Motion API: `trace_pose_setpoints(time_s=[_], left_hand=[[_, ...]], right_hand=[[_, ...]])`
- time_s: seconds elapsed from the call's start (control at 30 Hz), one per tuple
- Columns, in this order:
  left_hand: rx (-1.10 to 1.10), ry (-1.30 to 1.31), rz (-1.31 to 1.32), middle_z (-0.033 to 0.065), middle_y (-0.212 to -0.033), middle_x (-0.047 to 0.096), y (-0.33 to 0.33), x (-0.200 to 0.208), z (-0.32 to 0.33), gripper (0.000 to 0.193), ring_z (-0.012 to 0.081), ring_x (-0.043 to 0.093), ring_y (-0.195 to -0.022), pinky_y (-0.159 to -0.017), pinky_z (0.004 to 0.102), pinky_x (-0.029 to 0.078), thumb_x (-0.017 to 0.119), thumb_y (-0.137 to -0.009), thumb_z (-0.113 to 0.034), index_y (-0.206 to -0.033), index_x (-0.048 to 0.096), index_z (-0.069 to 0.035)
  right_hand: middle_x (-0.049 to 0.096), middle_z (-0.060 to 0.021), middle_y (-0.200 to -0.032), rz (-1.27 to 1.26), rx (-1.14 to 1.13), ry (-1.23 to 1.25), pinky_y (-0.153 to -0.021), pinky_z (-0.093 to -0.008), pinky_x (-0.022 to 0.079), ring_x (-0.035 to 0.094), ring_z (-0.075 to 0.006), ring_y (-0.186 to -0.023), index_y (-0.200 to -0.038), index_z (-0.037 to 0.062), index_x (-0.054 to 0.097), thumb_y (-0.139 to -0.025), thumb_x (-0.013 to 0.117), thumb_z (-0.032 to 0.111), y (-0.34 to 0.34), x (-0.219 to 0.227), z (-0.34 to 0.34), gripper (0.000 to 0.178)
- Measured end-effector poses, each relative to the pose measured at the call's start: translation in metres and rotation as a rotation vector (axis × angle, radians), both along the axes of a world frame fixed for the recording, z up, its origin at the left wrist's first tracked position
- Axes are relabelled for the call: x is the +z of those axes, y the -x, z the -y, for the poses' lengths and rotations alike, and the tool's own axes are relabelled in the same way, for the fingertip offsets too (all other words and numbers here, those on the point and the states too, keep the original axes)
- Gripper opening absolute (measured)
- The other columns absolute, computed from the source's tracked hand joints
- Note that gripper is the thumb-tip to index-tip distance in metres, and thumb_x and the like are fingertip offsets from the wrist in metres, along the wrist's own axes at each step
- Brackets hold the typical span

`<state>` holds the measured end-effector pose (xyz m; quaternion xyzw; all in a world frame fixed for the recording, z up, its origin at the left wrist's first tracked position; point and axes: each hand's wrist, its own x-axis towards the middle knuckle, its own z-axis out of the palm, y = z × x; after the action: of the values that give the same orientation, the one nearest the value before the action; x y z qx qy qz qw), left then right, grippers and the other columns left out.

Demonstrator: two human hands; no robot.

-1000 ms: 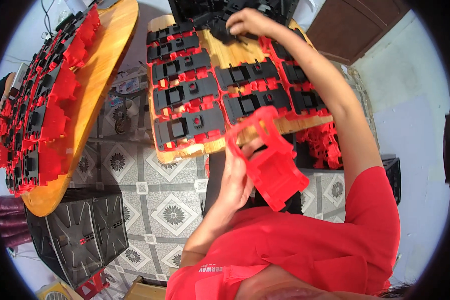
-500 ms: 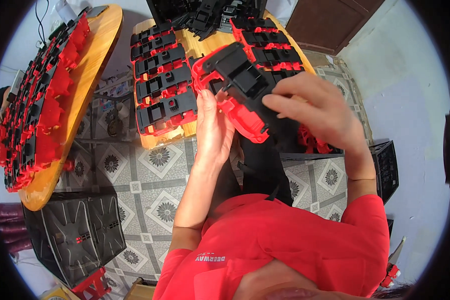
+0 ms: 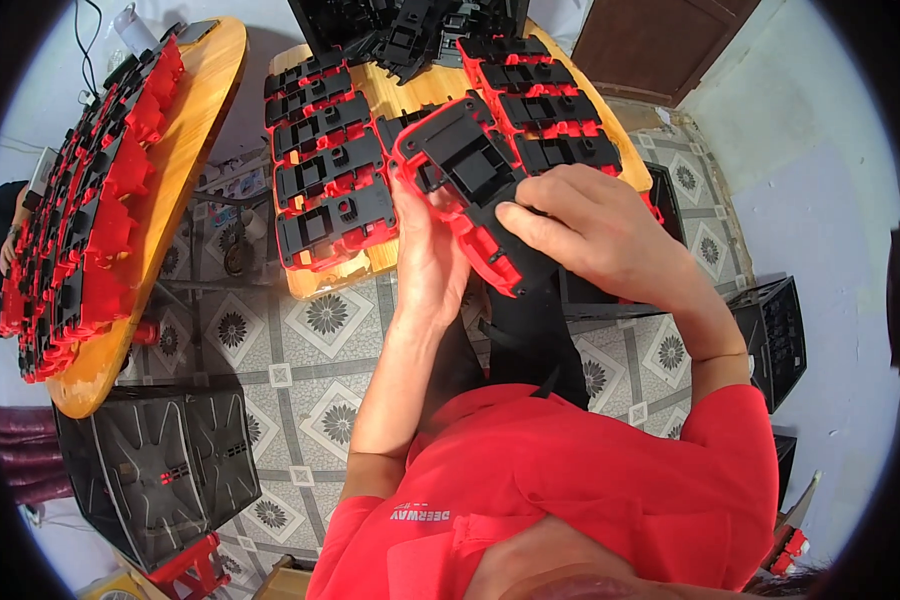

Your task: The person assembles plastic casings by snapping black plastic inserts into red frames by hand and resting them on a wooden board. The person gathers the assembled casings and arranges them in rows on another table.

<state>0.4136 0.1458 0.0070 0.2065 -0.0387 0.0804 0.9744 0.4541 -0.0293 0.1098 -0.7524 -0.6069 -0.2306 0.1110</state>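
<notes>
Between my hands, above my lap, is a red plastic housing (image 3: 489, 262) with a black plastic cover (image 3: 462, 150) lying over it, tilted toward the lower right. My left hand (image 3: 428, 250) grips the housing from its left side, the thumb along the edge. My right hand (image 3: 600, 225) pinches the cover at its right end, fingers curled over it. Cover and housing lie close together; whether they are fully joined I cannot tell. A row of red housings with black covers (image 3: 332, 165) stands left of my hands on the wooden table, and a similar row (image 3: 545, 100) to the right.
A black bin (image 3: 315, 22) of loose black parts stands at the table's far end. On the left, another wooden table (image 3: 195, 130) carries stacked red-and-black assemblies (image 3: 90, 220). Black crates sit at lower left (image 3: 160, 470) and right (image 3: 775, 340). A person's arm shows at far left.
The black cover has come down against the red housing and lines up with it more closely. My right hand has moved slightly left and down with it.
</notes>
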Motion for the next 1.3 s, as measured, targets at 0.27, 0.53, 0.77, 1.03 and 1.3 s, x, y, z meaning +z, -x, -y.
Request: trace_pose_setpoints(time_s=[0.27,0.53,0.77,1.03,1.3], left_hand=[[0.218,-0.143,-0.064,0.0068,-0.119,0.059,-0.006,0.006,0.004,0.046,0.0218,0.059,-0.111,-0.096,0.0420,0.050,0.060,-0.090,-0.026,-0.132,0.045,-0.013],[0.291,-0.225,-0.128,0.0049,-0.116,0.059,0.001,0.011,0.009,0.039,0.0184,0.060,-0.104,-0.085,0.0392,0.053,0.060,-0.094,-0.029,-0.127,0.047,-0.013],[0.494,-0.266,-0.102,0.0066,-0.122,0.052,-0.006,0.005,0.005,0.041,0.0171,0.055,-0.109,-0.091,0.0381,0.049,0.060,-0.096,-0.017,-0.129,0.036,-0.013],[0.419,-0.794,-0.111,0.0019,-0.101,0.061,-0.046,0.049,-0.055,0.031,0.0121,0.059,-0.087,-0.080,0.0273,0.048,0.066,-0.093,-0.024,-0.116,0.054,-0.007],[0.546,-0.762,-0.085,0.0080,-0.095,0.065,-0.153,0.073,-0.105,0.035,0.0143,0.064,-0.075,-0.072,0.0289,0.056,0.073,-0.087,-0.023,-0.102,0.055,0.002]], right_hand=[[0.061,-0.0111,-0.118,-0.497,-0.092,-0.397,-0.085,-0.0325,0.050,0.060,-0.0221,-0.107,-0.131,0.0103,0.057,-0.086,0.072,0.020,-0.022,-0.020,0.015,0.049],[0.044,-0.0160,-0.144,-1.615,-0.153,-0.385,-0.112,-0.0379,0.030,0.039,-0.0240,-0.137,-0.147,0.0016,0.033,-0.086,0.067,0.016,0.006,-0.046,0.018,0.072],[0.052,-0.0098,-0.133,-1.439,-0.022,-0.717,-0.098,-0.0292,0.043,0.052,-0.0119,-0.117,-0.143,-0.0016,0.037,-0.091,0.063,0.011,0.012,-0.083,-0.010,0.059],[0.060,-0.0044,-0.102,-1.077,-0.167,-0.670,-0.072,-0.0254,0.049,0.058,-0.0083,-0.087,-0.125,0.0003,0.049,-0.089,0.063,0.013,-0.059,-0.033,-0.009,0.040],[0.039,-0.0236,-0.140,0.073,-0.209,-0.038,-0.108,-0.0478,0.030,0.038,-0.0386,-0.130,-0.144,0.0040,0.034,-0.068,0.081,0.041,-0.177,0.035,-0.085,0.098]])
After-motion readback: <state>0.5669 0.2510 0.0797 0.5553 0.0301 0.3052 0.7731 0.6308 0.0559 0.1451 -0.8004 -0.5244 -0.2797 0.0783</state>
